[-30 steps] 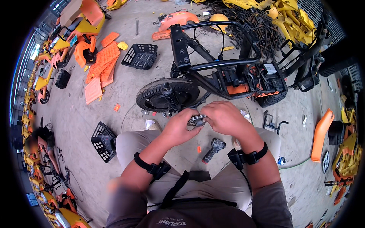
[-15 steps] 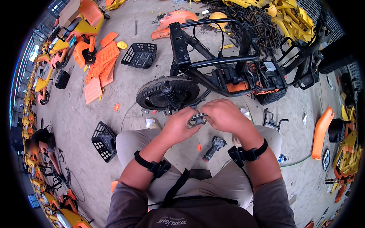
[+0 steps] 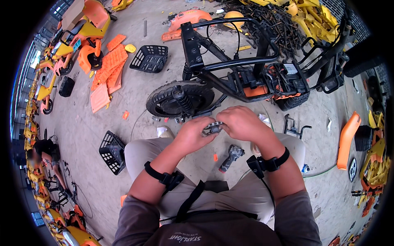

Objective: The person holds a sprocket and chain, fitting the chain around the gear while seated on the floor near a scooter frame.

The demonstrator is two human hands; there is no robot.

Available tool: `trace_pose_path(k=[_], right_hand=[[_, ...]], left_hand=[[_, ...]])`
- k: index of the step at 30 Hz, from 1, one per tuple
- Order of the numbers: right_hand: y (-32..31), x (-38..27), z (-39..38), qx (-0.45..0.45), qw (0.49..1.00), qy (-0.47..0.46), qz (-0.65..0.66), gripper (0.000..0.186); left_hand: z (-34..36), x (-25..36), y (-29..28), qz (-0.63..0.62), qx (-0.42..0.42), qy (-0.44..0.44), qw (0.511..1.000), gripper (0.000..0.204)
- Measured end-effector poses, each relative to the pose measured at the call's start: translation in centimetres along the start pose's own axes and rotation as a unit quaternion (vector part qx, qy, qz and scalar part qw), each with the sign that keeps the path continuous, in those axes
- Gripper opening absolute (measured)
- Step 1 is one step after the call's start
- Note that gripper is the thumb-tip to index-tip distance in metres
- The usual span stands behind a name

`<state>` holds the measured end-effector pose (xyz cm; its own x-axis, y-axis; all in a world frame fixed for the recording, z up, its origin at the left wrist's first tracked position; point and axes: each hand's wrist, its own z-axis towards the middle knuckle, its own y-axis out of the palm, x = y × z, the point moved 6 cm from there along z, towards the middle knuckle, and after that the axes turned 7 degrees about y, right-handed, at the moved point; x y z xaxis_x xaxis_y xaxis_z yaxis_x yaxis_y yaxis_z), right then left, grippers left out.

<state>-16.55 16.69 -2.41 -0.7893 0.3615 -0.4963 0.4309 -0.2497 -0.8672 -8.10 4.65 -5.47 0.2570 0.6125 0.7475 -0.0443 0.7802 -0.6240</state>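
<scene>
Between my knees, a small grey metal part (image 3: 212, 128) with a rounded, notched-looking rim is held up off the floor; its exact kind cannot be made out. My left hand (image 3: 194, 135) closes round its left side, thumb underneath. Fingers of my right hand (image 3: 239, 124) are bent and pressed against its right edge, hiding some of it. Just beyond both hands lies the rear wheel (image 3: 158, 102) of a stripped black scooter frame (image 3: 230, 65), with a shock absorber (image 3: 183, 100) over it. A cordless impact driver (image 3: 232, 158) rests on the floor below my right hand.
Black plastic baskets (image 3: 141, 61) (image 3: 107, 152) lie to the left, near orange panels (image 3: 110, 67). A black metal bracket (image 3: 294, 130) and an orange curved panel (image 3: 348, 141) are at right. Dark metal parts (image 3: 283, 30) are heaped behind the frame. Another person (image 3: 48, 149) sits at far left.
Both hands stay round the metal part in nearly the same place. The surroundings shift very slightly in the picture; little else differs.
</scene>
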Motion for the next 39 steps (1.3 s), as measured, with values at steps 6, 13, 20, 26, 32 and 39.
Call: trace_pose_path(k=[6,13,20,26,32,39], right_hand=[[0.9,0.9,-0.3,-0.011,1.0,0.008,-0.008,0.009],[1.8,1.2,-0.2,-0.028,0.999,0.023,-0.028,0.007],[2.0,1.4,-0.3,-0.055,0.997,0.045,-0.031,0.014],[2.3,1.6,-0.4,-0.067,0.996,0.054,-0.023,0.013],[2.4,1.7,-0.4,-0.081,0.994,0.063,-0.026,0.013],[2.6,1.6,-0.4,-0.086,0.994,0.061,-0.031,0.016]], left_hand=[[0.4,-0.1,0.8,0.008,-0.022,-0.007,1.0,0.041],[0.1,-1.2,1.7,0.016,-0.025,-0.022,0.999,0.043],[0.2,-0.8,2.0,0.034,-0.014,0.007,0.999,0.034],[0.2,-0.9,2.3,0.044,-0.031,0.0,0.999,0.034],[0.1,-1.5,2.8,0.047,-0.052,-0.016,0.997,0.039],[0.0,-2.0,3.0,0.055,-0.073,-0.036,0.995,0.041]])
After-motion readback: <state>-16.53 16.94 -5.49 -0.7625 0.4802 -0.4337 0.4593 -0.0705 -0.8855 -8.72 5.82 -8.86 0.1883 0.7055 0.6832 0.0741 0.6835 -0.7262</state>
